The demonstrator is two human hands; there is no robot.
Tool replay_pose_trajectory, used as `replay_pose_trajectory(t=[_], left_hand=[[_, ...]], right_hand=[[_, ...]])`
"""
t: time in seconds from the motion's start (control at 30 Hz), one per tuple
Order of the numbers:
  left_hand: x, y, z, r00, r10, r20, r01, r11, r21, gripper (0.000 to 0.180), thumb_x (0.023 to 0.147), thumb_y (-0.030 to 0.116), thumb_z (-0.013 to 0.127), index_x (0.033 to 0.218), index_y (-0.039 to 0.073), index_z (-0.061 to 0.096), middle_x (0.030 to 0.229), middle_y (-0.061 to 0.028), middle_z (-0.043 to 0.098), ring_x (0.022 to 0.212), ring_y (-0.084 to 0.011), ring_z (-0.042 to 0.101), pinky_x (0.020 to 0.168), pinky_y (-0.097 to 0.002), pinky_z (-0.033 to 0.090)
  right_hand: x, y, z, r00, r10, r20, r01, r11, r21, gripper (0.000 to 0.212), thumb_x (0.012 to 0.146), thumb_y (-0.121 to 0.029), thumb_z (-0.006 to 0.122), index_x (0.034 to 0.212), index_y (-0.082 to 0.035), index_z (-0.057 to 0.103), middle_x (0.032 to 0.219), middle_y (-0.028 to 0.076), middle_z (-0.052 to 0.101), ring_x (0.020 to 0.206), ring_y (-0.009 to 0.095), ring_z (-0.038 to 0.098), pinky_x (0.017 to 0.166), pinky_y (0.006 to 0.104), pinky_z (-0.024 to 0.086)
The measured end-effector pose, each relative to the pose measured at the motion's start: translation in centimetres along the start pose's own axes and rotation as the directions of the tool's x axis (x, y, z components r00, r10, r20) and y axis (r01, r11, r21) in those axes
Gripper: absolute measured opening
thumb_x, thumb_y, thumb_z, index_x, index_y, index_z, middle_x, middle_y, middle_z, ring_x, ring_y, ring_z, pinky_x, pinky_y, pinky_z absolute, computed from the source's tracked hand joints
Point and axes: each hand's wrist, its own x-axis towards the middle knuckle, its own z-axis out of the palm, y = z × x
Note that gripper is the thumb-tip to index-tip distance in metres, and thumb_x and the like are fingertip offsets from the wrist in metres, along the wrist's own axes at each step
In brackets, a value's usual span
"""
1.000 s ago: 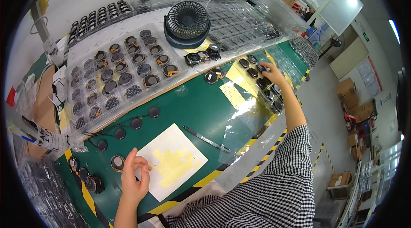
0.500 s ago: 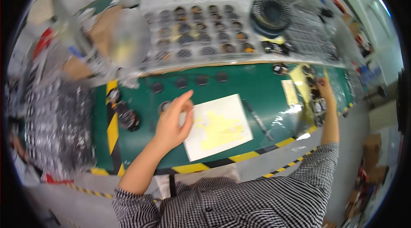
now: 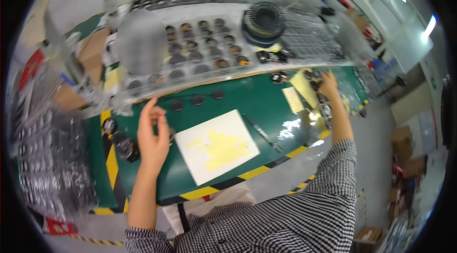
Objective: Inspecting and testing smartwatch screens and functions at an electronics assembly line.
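Left hand (image 3: pixel 153 140), shifted leftward from flat white paper (image 3: pixel 197 161), grip slack; right hand (image 3: pixel 328 86), grip unclear

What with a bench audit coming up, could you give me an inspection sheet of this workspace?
Surface: green tabletop, black-and-yellow striped edge tape.
Job's things: round dark parts by the right hand.
Clutter: yellow-patched white paper sheet, slim black pen, round dark fan.
Hands: left hand loosely curled, nothing seen in it; right hand, grip unclear.
Cables: thin black cables by round black discs.
Surroundings: stacked clear plastic trays at left, brown cardboard boxes at right.
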Motion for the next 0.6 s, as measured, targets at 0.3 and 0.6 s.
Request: replay_pose_trajectory(t=[0.3, 0.6], left_hand=[[-0.3, -0.1, 1.1, 0.994, 0.049, 0.097, -0.058, 0.994, 0.094, 0.045, 0.09, -0.004, 0.052, 0.135, 0.0, 0.048, 0.096, -0.0087, 0.058, 0.083, -0.0169, 0.056, 0.074, -0.029, 0.047], [-0.3, -0.9, 1.9, 0.989, 0.076, 0.128, -0.088, 0.992, 0.09, 0.046, 0.087, -0.006, 0.052, 0.133, -0.002, 0.048, 0.095, -0.0102, 0.058, 0.081, -0.0182, 0.056, 0.076, -0.03, 0.048]], right_hand=[[0.8, -0.1, 0.7, 0.953, 0.226, 0.203, -0.222, 0.974, -0.042, 0.055, 0.083, -0.015, 0.057, 0.138, -0.019, 0.052, 0.146, 0.011, 0.045, 0.132, 0.035, 0.042, 0.107, 0.0446, 0.037], [2.9, 1.7, 1.8, 0.948, 0.319, 0.006, -0.316, 0.936, 0.154, 0.034, 0.084, -0.028, 0.066, 0.116, -0.018, 0.068, 0.112, 0.014, 0.067, 0.104, 0.036, 0.062, 0.089, 0.045, 0.049]])
